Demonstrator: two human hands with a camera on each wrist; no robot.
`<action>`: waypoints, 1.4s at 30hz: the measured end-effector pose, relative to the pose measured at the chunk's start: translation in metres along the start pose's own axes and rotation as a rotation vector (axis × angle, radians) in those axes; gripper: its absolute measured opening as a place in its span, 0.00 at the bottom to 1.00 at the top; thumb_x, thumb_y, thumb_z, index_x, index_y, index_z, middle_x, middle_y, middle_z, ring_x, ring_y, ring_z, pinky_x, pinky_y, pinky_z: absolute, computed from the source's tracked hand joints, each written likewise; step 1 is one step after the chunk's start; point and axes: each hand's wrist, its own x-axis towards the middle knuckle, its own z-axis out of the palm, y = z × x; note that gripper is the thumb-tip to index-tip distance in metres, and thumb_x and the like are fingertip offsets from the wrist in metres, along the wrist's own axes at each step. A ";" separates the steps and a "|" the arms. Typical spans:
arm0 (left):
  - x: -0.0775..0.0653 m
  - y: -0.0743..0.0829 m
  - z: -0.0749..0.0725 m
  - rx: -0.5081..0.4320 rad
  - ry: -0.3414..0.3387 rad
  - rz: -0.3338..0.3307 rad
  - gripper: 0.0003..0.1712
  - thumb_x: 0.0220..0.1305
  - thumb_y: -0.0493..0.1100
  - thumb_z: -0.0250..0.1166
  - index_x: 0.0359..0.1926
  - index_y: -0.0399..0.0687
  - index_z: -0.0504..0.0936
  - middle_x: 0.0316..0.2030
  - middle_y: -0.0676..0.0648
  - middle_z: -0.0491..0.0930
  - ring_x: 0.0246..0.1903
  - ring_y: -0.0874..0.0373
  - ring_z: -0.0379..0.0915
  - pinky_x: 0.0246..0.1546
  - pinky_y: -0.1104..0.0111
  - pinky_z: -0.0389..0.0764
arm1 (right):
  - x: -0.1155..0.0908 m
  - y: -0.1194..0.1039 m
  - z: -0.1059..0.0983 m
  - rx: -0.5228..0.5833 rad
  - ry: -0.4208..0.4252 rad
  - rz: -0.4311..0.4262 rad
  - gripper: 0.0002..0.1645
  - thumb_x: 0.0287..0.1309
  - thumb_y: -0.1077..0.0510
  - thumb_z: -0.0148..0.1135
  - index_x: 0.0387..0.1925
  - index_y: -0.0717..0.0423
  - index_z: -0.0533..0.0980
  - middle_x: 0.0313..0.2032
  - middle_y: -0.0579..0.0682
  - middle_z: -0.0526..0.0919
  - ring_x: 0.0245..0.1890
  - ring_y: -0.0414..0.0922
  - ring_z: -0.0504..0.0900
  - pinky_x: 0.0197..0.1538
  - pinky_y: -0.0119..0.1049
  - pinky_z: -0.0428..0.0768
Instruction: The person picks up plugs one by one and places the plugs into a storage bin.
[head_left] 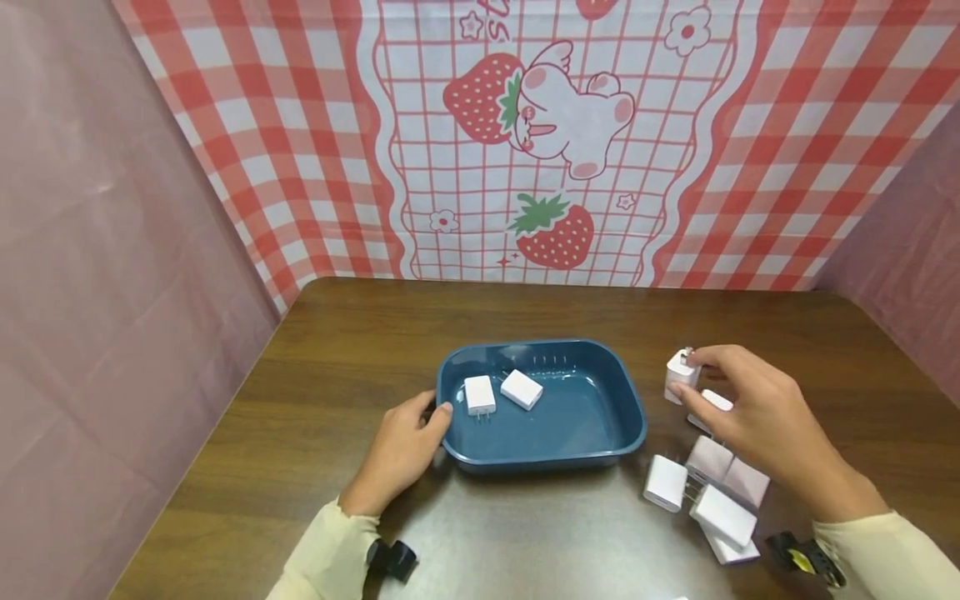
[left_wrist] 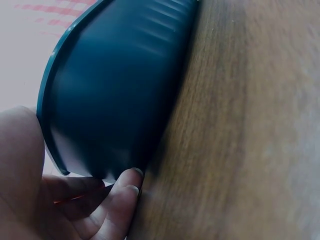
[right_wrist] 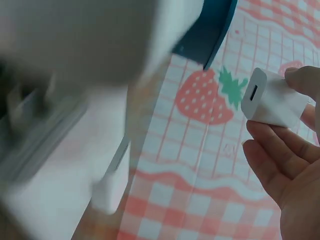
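A red-and-white checked cloth [head_left: 300, 142] with strawberries hung behind the far edge of the table [head_left: 322, 400], and pink cloth [head_left: 90, 275] hung along the left side, with more of it on the right. On that brown surface, about midway between its left and right edges, sat the blue tray [head_left: 570, 425].

Your right hand [head_left: 765, 425] was above the surface, off the tray's right end, its thumb and fingers pinching a white charger upright by its sides. Your left hand [head_left: 401, 442] gripped the tray's left end, thumb over the rim and fingertips against the outer wall. Pale sleeves [head_left: 330, 550] covered both your forearms, and a black device [head_left: 392, 560] sat at your left wrist.

The held charger [head_left: 678, 379] was outside the tray, with the tray's right wall between it and the interior. Two more chargers [head_left: 480, 396] lay inside near the left end, close together. Loose chargers [head_left: 723, 515] crowded the surface off the tray's near right corner, some touching or overlapping; your right hand partly hid one of them. Blurred white shapes blocked much of the right wrist view.
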 end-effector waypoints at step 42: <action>0.003 -0.002 -0.002 0.024 0.010 0.021 0.24 0.71 0.53 0.59 0.59 0.45 0.82 0.53 0.45 0.83 0.54 0.49 0.78 0.57 0.51 0.75 | 0.107 -0.054 0.051 0.081 -0.378 0.029 0.15 0.58 0.48 0.73 0.41 0.48 0.78 0.35 0.46 0.86 0.35 0.44 0.84 0.38 0.43 0.85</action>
